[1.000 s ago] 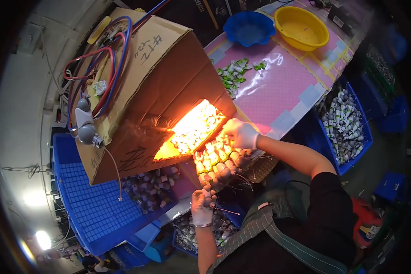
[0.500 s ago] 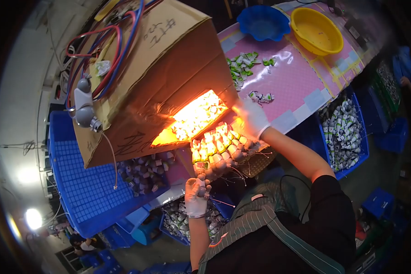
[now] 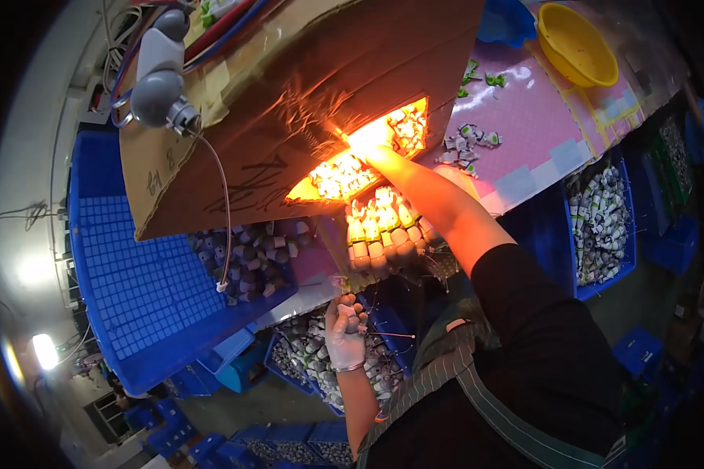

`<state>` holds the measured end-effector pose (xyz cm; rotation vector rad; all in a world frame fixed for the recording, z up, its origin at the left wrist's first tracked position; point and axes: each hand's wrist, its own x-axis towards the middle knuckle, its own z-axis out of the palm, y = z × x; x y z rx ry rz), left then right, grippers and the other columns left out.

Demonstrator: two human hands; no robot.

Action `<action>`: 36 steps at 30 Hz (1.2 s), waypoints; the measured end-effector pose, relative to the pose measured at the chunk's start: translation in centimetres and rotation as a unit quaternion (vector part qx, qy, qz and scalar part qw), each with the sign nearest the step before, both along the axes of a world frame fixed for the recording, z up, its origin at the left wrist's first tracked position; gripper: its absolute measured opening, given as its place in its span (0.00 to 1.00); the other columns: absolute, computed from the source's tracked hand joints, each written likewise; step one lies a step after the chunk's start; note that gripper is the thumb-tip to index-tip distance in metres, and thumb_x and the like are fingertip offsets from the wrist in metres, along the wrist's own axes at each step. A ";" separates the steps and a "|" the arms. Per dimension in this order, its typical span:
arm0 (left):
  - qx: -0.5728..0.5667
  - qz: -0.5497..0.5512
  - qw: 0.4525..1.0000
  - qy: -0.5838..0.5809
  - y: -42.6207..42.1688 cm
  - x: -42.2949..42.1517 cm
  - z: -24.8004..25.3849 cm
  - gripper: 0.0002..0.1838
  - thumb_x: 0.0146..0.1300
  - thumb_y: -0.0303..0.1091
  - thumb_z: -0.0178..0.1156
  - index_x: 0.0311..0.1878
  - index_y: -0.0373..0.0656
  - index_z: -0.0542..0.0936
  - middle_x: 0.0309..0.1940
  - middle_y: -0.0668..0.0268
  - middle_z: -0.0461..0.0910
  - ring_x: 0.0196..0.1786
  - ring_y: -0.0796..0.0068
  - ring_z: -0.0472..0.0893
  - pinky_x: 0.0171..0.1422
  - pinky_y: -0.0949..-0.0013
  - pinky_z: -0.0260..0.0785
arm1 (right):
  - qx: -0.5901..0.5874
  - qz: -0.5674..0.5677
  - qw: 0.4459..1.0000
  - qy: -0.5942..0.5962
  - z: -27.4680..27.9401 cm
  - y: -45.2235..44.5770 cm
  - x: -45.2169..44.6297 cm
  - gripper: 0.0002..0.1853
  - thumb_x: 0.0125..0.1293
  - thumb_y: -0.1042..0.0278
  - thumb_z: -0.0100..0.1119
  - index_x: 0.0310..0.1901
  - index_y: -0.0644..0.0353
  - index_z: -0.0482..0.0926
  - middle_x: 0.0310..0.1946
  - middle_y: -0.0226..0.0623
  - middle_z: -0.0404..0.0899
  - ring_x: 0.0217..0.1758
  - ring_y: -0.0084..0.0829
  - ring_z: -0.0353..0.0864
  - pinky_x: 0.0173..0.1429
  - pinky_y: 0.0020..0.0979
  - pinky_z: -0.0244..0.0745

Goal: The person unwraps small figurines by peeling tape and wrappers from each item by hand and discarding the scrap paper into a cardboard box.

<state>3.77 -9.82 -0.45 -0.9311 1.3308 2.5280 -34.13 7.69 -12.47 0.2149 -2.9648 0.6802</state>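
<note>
My left hand (image 3: 344,338), in a pale glove, is curled round a small grey-and-white plastic part (image 3: 353,311) with a thin wire trailing to the right. It is just below the table edge, over a blue crate of similar parts (image 3: 301,348). My right hand (image 3: 372,146) reaches into the brightly lit opening of a cardboard box (image 3: 305,117); glare hides its fingers. Many small pieces (image 3: 340,176) glow inside the opening. Below it, rows of white-and-grey parts with green bands (image 3: 383,230) stand side by side.
A blue slotted crate (image 3: 141,281) stands at the left. A grey jointed piece with a dangling cable (image 3: 160,98) hangs at the box's corner. On the pink table (image 3: 524,141) are loose parts (image 3: 469,144) and a yellow basin (image 3: 575,47). A filled blue bin (image 3: 602,227) is on the right.
My right hand has moved from beside the rows of parts up into the lit opening. My left hand stays low, still holding the part. The view has shifted closer to the box.
</note>
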 end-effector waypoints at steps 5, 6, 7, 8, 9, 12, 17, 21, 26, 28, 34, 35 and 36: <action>-0.022 -0.041 0.998 -0.031 -1.4 0.3 -0.6 0.30 0.65 0.37 0.63 0.67 0.38 0.66 0.54 0.60 0.74 0.44 0.72 0.78 0.37 0.77 0.73 | -0.027 -0.004 0.999 0.042 0.0 -4.0 -1.7 0.16 0.65 0.55 0.56 0.47 0.55 0.82 0.51 0.45 0.80 0.56 0.47 0.76 0.60 0.48 0.69; -0.031 -0.036 0.998 -0.031 -1.8 0.8 -1.1 0.29 0.66 0.36 0.62 0.67 0.38 0.66 0.54 0.60 0.75 0.45 0.72 0.78 0.38 0.75 0.74 | -0.033 0.001 0.998 0.050 -0.2 -4.6 -0.7 0.16 0.65 0.55 0.56 0.47 0.55 0.82 0.50 0.45 0.80 0.56 0.47 0.76 0.60 0.48 0.69; -0.035 -0.045 0.997 -0.044 -2.1 1.0 -1.6 0.29 0.66 0.36 0.62 0.67 0.38 0.66 0.54 0.60 0.75 0.45 0.72 0.78 0.38 0.75 0.74 | -0.035 0.005 0.998 0.060 -0.3 -5.1 0.6 0.16 0.65 0.55 0.56 0.46 0.55 0.82 0.50 0.45 0.80 0.56 0.47 0.76 0.60 0.48 0.69; -0.025 -0.045 0.998 -0.036 -2.4 1.0 -2.0 0.29 0.66 0.35 0.62 0.67 0.38 0.67 0.54 0.59 0.75 0.44 0.71 0.78 0.39 0.75 0.74 | -0.040 0.007 0.997 0.067 -0.6 -5.3 1.9 0.16 0.65 0.54 0.56 0.46 0.55 0.82 0.50 0.45 0.80 0.55 0.47 0.76 0.60 0.48 0.69; -0.013 -0.045 0.998 -0.028 -2.5 0.9 -2.3 0.28 0.66 0.35 0.62 0.67 0.38 0.67 0.54 0.59 0.75 0.44 0.71 0.78 0.39 0.74 0.74 | -0.042 0.010 0.996 0.074 -0.7 -5.3 3.2 0.16 0.65 0.54 0.56 0.46 0.55 0.82 0.49 0.45 0.80 0.55 0.47 0.76 0.59 0.48 0.70; -0.060 -0.090 0.992 -0.062 -2.8 0.4 -1.9 0.29 0.65 0.38 0.62 0.66 0.37 0.67 0.53 0.59 0.75 0.44 0.71 0.78 0.39 0.75 0.73 | -0.047 0.007 0.996 0.076 -1.9 -4.5 7.3 0.16 0.65 0.54 0.56 0.45 0.55 0.82 0.49 0.45 0.80 0.54 0.47 0.77 0.59 0.47 0.70; -0.098 -0.126 0.987 -0.032 -4.6 -0.5 -1.7 0.31 0.64 0.40 0.63 0.66 0.37 0.67 0.55 0.59 0.73 0.43 0.71 0.77 0.39 0.74 0.73 | -0.056 -0.012 0.996 0.065 -3.4 -2.8 10.7 0.16 0.64 0.53 0.56 0.44 0.55 0.83 0.47 0.45 0.81 0.53 0.46 0.78 0.57 0.47 0.71; -0.085 -0.130 0.987 -0.037 -4.9 -0.2 -1.8 0.31 0.63 0.40 0.63 0.66 0.38 0.67 0.55 0.59 0.73 0.43 0.71 0.77 0.39 0.73 0.73 | -0.043 -0.047 0.996 0.059 -4.0 -1.8 8.6 0.16 0.64 0.52 0.56 0.43 0.55 0.83 0.46 0.45 0.81 0.51 0.46 0.78 0.56 0.46 0.72; 0.003 -0.138 0.988 -0.063 -4.8 0.4 -3.6 0.26 0.66 0.33 0.61 0.65 0.38 0.66 0.53 0.62 0.73 0.43 0.72 0.76 0.39 0.73 0.73 | -0.014 -0.135 0.990 0.032 -5.1 0.5 0.4 0.16 0.64 0.52 0.56 0.42 0.55 0.83 0.44 0.45 0.82 0.50 0.46 0.79 0.55 0.46 0.72; 0.001 -0.148 0.986 -0.071 -4.0 -0.4 -2.4 0.24 0.70 0.32 0.57 0.67 0.39 0.64 0.53 0.62 0.73 0.43 0.71 0.76 0.39 0.74 0.72 | -0.006 -0.163 0.986 0.017 -5.1 1.6 -3.6 0.16 0.64 0.51 0.56 0.42 0.55 0.84 0.44 0.45 0.82 0.49 0.46 0.79 0.54 0.46 0.73; -0.057 -0.086 0.986 -0.130 -3.5 -0.2 -1.8 0.22 0.69 0.31 0.58 0.65 0.43 0.68 0.54 0.60 0.73 0.43 0.69 0.77 0.37 0.72 0.72 | 0.009 -0.175 0.984 -0.005 -5.6 2.2 -6.4 0.16 0.64 0.51 0.56 0.40 0.55 0.84 0.42 0.45 0.82 0.47 0.45 0.80 0.53 0.45 0.74; -0.023 -0.083 0.989 -0.120 -3.9 0.0 -2.3 0.23 0.68 0.32 0.59 0.65 0.43 0.69 0.55 0.60 0.73 0.43 0.69 0.78 0.37 0.72 0.72 | 0.011 -0.169 0.986 -0.003 -5.5 1.8 -5.4 0.17 0.64 0.50 0.56 0.40 0.55 0.84 0.42 0.45 0.83 0.47 0.45 0.80 0.52 0.45 0.74; 0.017 -0.097 0.990 -0.103 -4.4 0.1 -2.7 0.24 0.67 0.32 0.60 0.65 0.43 0.69 0.55 0.59 0.73 0.44 0.68 0.77 0.38 0.71 0.73 | 0.012 -0.163 0.987 -0.005 -5.7 1.5 -4.4 0.17 0.64 0.50 0.56 0.40 0.55 0.84 0.42 0.45 0.83 0.47 0.45 0.81 0.52 0.45 0.74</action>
